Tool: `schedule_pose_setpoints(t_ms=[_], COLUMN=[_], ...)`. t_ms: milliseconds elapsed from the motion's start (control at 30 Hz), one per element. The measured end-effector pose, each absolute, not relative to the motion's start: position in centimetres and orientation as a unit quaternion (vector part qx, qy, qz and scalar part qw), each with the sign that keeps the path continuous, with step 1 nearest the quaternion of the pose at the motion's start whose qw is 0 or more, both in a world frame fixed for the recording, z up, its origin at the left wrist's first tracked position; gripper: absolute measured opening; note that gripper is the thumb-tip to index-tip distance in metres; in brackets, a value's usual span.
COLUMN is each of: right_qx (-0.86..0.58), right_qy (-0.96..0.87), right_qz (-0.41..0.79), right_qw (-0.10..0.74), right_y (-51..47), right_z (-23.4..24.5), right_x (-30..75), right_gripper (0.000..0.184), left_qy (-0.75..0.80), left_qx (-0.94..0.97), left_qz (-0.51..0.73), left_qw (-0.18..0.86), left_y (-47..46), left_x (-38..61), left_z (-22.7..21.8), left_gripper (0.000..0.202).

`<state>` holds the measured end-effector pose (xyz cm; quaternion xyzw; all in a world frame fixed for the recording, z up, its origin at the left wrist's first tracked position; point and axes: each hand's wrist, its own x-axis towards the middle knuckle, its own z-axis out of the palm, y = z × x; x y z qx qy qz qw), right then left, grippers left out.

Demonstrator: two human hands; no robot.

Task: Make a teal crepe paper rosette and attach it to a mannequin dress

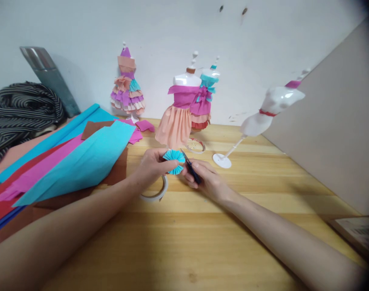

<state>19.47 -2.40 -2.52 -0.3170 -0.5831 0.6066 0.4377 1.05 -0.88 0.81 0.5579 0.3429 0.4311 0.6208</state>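
My left hand (pixel 152 163) pinches a small pleated turquoise paper fan (pixel 174 161) above the wooden table (pixel 184 242). My right hand (pixel 206 180) is closed around small dark scissors (pixel 190 166), whose blades touch the fan's right edge. A roll of white tape (pixel 156 193) lies on the table just under my left wrist.
Sheets of turquoise, pink, red and brown crepe paper (pixel 78 161) spread at the left. Three mini mannequins in paper dresses (pixel 127 87) (pixel 181 111) (pixel 206 99) stand by the wall; a bare white one (pixel 265 117) leans at the right. A second tape ring (pixel 196 145), striped fabric (pixel 21 111) and a cardboard panel (pixel 336 129) are also here.
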Motion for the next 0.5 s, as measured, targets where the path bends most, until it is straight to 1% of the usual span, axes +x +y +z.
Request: schedule_pose_setpoints(t_ms=[133,333,500], right_qx=[-0.323,-0.316,-0.313], right_qy=[-0.579,-0.567,-0.548], right_qz=[0.607,0.624,0.64], right_qw=[0.439,0.435,0.437], right_y=[-2.42,-2.64,-2.79], right_z=[-2.51,-2.33,-2.11], right_x=[19.45,19.3,19.09], right_gripper=[0.04,0.04,0.04], left_qy=[0.344,0.343,0.345], left_qx=[0.544,0.554,0.547], left_qz=[0.431,0.436,0.433], left_qw=[0.632,0.621,0.628], left_y=[-0.96,-0.88,-0.8], left_x=[1.11,1.12,1.08], left_z=[1.02,1.08,1.15], left_gripper=[0.013,0.009,0.01])
